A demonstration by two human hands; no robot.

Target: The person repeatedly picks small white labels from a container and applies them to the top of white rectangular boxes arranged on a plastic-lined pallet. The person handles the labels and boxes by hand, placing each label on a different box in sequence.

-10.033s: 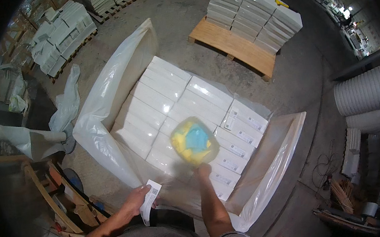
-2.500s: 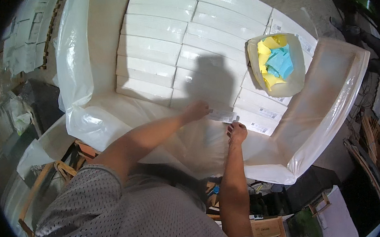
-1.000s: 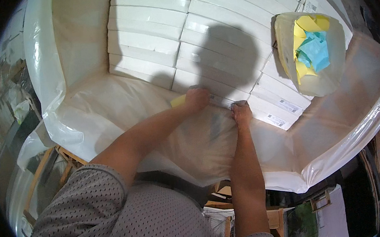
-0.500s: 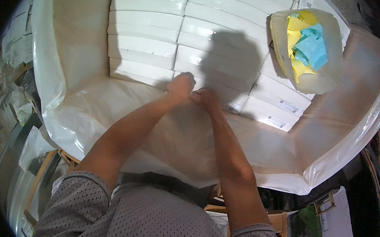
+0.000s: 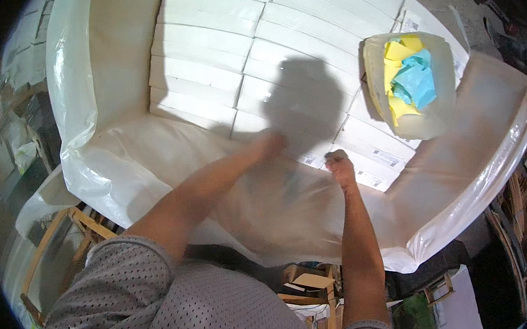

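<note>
White boxes (image 5: 276,30) under plastic sheet (image 5: 148,156); bag (image 5: 411,87) alongside.

A clear bag (image 5: 409,87) of yellow and blue scraps rests on white boxes (image 5: 228,60).

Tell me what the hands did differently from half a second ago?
The two hands, close together then, have moved apart: the left hand reaches out over the white boxes, and the right hand pinches the clear plastic sheet. The tub of yellow and blue cloths stays put on the boxes.
</note>
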